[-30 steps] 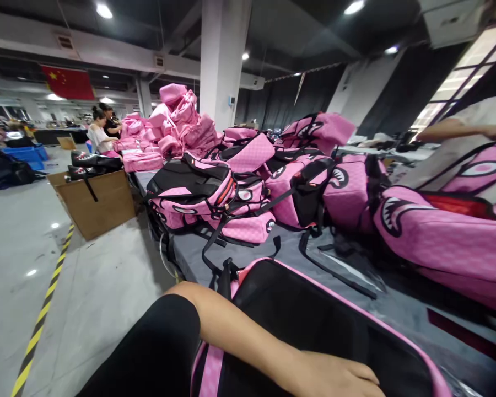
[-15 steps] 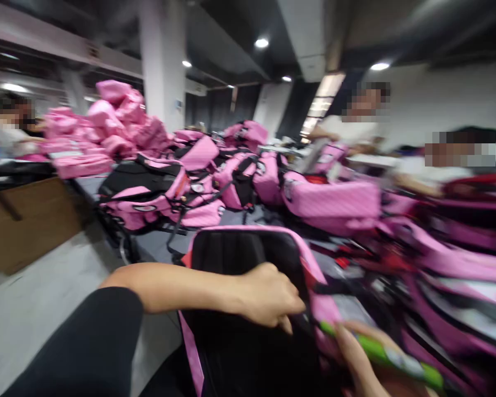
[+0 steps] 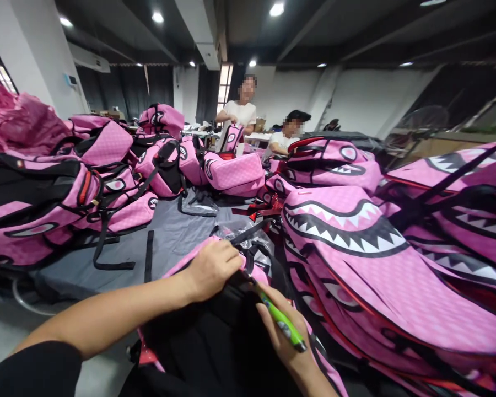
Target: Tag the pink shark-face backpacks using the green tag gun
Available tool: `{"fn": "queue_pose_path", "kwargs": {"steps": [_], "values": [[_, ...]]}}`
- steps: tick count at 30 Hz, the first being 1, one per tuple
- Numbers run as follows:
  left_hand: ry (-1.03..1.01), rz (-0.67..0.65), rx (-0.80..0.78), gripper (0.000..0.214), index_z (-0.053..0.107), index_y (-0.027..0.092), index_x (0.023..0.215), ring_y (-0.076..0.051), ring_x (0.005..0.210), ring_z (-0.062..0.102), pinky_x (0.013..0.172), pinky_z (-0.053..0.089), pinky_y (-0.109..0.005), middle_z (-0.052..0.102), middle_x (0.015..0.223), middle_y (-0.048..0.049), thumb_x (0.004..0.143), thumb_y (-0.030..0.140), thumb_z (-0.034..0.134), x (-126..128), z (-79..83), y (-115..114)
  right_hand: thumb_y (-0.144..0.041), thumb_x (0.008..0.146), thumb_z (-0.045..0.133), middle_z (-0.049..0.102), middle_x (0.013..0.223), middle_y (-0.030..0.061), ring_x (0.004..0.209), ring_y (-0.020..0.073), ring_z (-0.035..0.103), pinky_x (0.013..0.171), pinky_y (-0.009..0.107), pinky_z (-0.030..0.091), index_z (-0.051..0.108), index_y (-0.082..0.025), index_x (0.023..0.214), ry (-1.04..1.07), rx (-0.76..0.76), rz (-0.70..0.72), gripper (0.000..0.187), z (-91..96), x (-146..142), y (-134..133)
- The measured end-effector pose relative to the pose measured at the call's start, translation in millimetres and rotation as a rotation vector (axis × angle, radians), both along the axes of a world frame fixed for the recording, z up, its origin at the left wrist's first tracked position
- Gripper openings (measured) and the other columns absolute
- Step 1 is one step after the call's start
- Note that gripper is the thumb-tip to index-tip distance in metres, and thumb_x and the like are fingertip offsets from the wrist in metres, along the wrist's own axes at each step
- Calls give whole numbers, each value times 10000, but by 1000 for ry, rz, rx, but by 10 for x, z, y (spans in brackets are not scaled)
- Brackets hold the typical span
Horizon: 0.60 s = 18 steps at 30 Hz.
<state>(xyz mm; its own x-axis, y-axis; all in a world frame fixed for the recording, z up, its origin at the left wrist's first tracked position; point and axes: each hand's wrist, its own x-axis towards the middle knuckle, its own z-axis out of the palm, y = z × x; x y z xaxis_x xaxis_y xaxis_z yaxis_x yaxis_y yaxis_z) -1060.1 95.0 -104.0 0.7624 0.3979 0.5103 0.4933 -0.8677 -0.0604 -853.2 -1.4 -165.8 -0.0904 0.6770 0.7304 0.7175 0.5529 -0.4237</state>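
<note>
A pink-and-black backpack (image 3: 198, 347) lies in front of me with its black side up. My left hand (image 3: 215, 269) is closed on its upper edge, fingers curled around the fabric. Beside it, my right hand (image 3: 279, 320) grips a slim bright-green tool (image 3: 281, 321) with dark ends; its exact kind is not clear. The tool's dark tip points up and left, close to my left fingers at the bag's edge. A black strap and clear plastic (image 3: 258, 238) lie just beyond the bag.
Stacked pink backpacks (image 3: 355, 248) with shark-mouth prints rise close on my right. More pink backpacks (image 3: 235, 173) lie along the grey table (image 3: 190, 234). At the left back is a heap of pink material (image 3: 20, 124). Two people (image 3: 242, 113) in white are farther back.
The view has swung right. My left hand has gone from the bag's black inside to its upper edge, and the green tool now points at that spot. The bag lies lower and flatter.
</note>
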Motion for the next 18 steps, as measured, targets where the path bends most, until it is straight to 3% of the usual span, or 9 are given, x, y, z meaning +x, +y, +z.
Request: {"fn": "queue_pose_path", "kwargs": {"steps": [2, 4, 8, 12, 15, 18], "values": [[38, 70, -26, 650, 465, 181, 1404, -323, 1352, 457, 1067, 421, -474, 493, 1467, -165, 826, 320, 728, -44, 105, 96, -142, 905, 584, 743, 1094, 76, 970, 229, 731, 838, 357, 631, 624, -247, 1264, -57, 109, 40, 376, -48, -60, 86], [155, 124, -98, 921, 343, 169, 1489, -338, 1371, 419, 1075, 407, -476, 434, 1505, -182, 733, 396, 818, -15, 157, 171, -87, 898, 572, 742, 1087, 75, 968, 219, 726, 822, 358, 622, 577, -258, 1325, -108, 172, 70, 460, -102, -127, 185], [375, 209, -114, 1016, 269, 186, 1536, -339, 1242, 516, 957, 476, -458, 462, 1472, -183, 718, 418, 824, 221, 163, 286, -55, 886, 560, 736, 1018, 90, 894, 223, 723, 730, 365, 592, 561, -239, 1322, -116, 209, 40, 473, -217, -232, 251], [455, 238, -120, 1042, 271, 166, 1540, -364, 1225, 507, 927, 482, -468, 437, 1478, -219, 701, 423, 834, 461, 94, 423, -50, 871, 570, 722, 943, 85, 848, 227, 712, 766, 405, 559, 571, -222, 1246, -50, 182, -1, 413, -337, -279, 66], [470, 155, -121, 1075, 186, 164, 1563, -382, 1366, 377, 1043, 396, -515, 340, 1545, -224, 727, 413, 815, 520, -11, 487, -70, 866, 583, 723, 1021, 104, 939, 244, 704, 834, 436, 542, 554, -222, 1251, -46, 111, 5, 415, -402, -245, -71], [480, 24, -37, 1157, 77, 165, 1579, -367, 1498, 168, 1169, 219, -572, 197, 1622, -207, 729, 470, 799, 473, -76, 443, -82, 852, 601, 713, 1100, 119, 998, 250, 686, 855, 442, 537, 540, -222, 1251, -23, 46, 37, 428, -422, -189, -110]]}}
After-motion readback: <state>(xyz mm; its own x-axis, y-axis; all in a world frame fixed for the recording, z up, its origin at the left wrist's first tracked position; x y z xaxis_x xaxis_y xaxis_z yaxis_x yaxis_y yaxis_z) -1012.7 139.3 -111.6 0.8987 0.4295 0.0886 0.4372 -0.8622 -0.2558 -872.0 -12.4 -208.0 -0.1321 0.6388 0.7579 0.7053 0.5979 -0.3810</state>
